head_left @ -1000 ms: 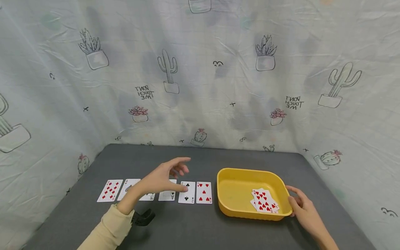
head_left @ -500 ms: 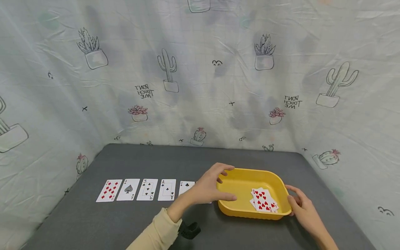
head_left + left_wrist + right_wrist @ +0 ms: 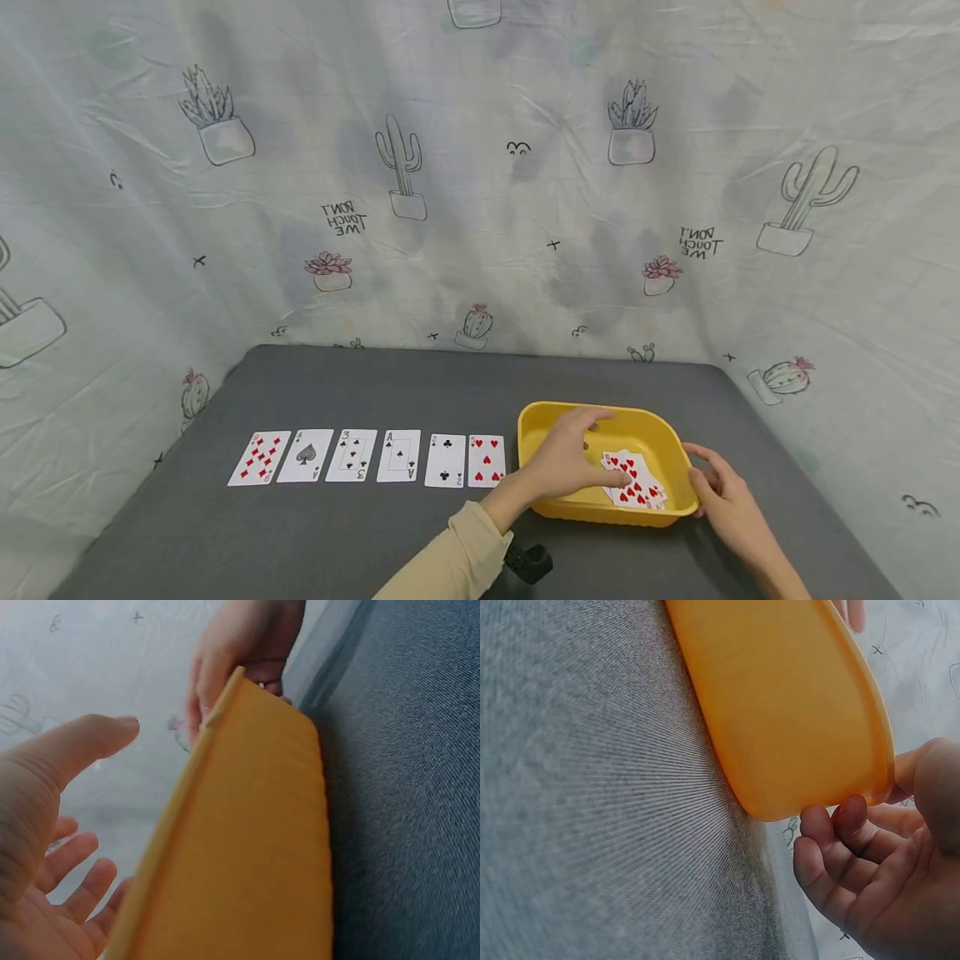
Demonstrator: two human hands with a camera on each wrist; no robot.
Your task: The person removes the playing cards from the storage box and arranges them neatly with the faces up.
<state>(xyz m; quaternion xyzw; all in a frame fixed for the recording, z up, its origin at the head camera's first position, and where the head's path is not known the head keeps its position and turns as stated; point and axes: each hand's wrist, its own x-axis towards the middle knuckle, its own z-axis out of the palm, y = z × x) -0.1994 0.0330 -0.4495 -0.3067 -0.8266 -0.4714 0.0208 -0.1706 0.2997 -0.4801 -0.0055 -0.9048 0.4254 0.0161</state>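
Observation:
My left hand (image 3: 566, 458) hovers over the yellow plastic tray (image 3: 536, 425), thumb and fingers spread with nothing between them. Inside the tray, at its right side, lies a small loose pile of playing cards (image 3: 636, 487); a hearts card is on top, and the left thumb tip partly overlaps it in the head view. At the tray's right end, my right hand (image 3: 727, 500) grips the rim, thumb on top and fingers curled against the outside wall (image 3: 780, 750). From both wrist views, the cards are hidden behind the tray's wall.
Left of the tray, several face-up playing cards form a row on the dark grey table (image 3: 300, 542), from a diamonds card (image 3: 259, 458) to a hearts card (image 3: 486, 461) beside the tray. A cactus-print cloth (image 3: 480, 183) hangs behind and at both sides.
My left hand has moved right, from above the card row to above the tray, uncovering the row. My right hand keeps its hold on the rim, and the tray has stayed put.

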